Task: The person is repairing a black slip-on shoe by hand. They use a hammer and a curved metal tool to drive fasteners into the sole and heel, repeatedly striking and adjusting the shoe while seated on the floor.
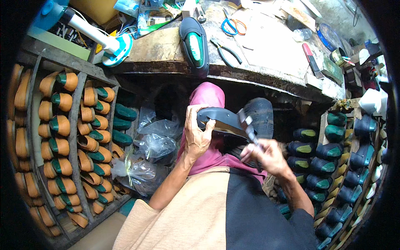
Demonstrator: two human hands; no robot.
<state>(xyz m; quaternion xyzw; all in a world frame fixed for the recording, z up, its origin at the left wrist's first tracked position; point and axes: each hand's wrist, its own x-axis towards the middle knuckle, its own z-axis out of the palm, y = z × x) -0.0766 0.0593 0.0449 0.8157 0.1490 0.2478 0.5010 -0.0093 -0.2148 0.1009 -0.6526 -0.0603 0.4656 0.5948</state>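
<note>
A dark shoe (221,116) rests above my lap, gripped by my left hand (198,133), whose thumb presses on its near edge and fingers wrap its left end. My right hand (266,155) is closed round the handle of a hammer (246,121), slightly smeared by motion. The hammer's metal head is right beside the shoe's right end; whether they touch I cannot tell. Beyond my knees, another dark shoe (194,50) with a green insole lies at the workbench's front edge.
On the workbench (271,62) lie pliers (226,53), scissors (233,27) and a red-handled knife (311,60). A white-and-teal lamp (112,46) stands at the left. Racks of orange shoes (60,125) flank my left, dark shoes (323,166) my right. Clear plastic bags (154,143) sit by my left leg.
</note>
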